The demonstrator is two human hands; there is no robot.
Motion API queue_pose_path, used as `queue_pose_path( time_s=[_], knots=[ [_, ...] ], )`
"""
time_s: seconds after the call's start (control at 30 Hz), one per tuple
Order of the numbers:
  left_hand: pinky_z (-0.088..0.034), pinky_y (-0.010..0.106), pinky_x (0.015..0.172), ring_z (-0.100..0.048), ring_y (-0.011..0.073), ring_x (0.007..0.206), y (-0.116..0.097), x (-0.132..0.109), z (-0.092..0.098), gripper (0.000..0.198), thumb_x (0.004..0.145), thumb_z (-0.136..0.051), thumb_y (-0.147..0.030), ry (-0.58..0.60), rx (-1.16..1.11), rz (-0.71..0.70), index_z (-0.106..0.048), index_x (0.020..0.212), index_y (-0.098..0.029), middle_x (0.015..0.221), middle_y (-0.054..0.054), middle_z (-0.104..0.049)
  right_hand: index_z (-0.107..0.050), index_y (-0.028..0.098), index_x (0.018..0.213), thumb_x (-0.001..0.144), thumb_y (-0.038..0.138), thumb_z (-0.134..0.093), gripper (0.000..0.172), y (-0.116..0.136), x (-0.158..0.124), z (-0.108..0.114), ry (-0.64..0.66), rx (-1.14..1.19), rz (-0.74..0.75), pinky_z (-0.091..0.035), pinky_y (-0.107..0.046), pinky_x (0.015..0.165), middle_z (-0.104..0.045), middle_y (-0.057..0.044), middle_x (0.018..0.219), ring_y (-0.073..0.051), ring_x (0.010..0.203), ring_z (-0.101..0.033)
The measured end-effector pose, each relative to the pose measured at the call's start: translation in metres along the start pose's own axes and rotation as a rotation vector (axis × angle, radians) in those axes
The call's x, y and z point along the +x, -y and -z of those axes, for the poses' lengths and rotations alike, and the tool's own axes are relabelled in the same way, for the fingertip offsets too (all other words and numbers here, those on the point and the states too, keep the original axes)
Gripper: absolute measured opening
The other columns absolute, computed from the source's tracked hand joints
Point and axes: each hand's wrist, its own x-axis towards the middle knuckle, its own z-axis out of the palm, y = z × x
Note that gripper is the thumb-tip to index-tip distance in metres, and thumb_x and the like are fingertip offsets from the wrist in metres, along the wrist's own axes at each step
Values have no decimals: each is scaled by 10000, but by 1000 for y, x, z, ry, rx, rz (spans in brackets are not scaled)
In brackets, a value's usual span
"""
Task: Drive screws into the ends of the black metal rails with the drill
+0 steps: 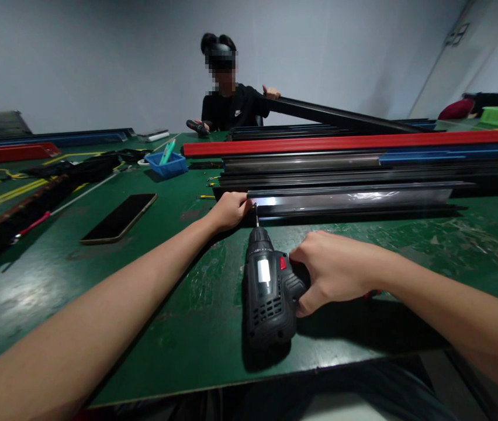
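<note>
1. Cordless drill (269, 286), black with a red switch, at lower centre of the frame on the green table (187, 327); gripped at the handle by the right hand (334, 272), fingers wrapped closed around it; bit (256, 219) aimed up-frame at the end of a glossy dark rail (349, 202).
2. Left hand (229, 210) at centre frame, closed over the rail's near end, fingertips just beside the bit's tip.
3. Judged best done with the bit kept square to the rail end and in line with the drill body; steady pinning of the rail by the left hand; fingers kept off the bit's path; gentle trigger pressure at first, lest the tip skate on the shiny face.
4. Stacked behind, across right and centre: more dark rails and a red rail (354, 142).
5. At left of centre, a phone (120, 218) lying flat; further up, a blue tray (168, 165).
6. At upper centre, a seated co-worker (231, 105) holding one long dark rail (341, 114) at a tilt.
</note>
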Motion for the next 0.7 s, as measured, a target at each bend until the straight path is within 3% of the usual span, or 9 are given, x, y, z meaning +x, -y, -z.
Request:
queue_pose_path(
  time_s=[0.7],
  knots=[
    [-308, 280, 588, -494, 163, 591, 2, 1, -1, 515, 949, -397, -511, -3, 11, -9, -542, 579, -182, 570, 65, -589, -749, 133, 830, 674, 659, -819, 553, 1, 0, 1, 17, -17, -12, -270, -314, 503, -629, -28, 644, -143, 518, -408]
  ],
)
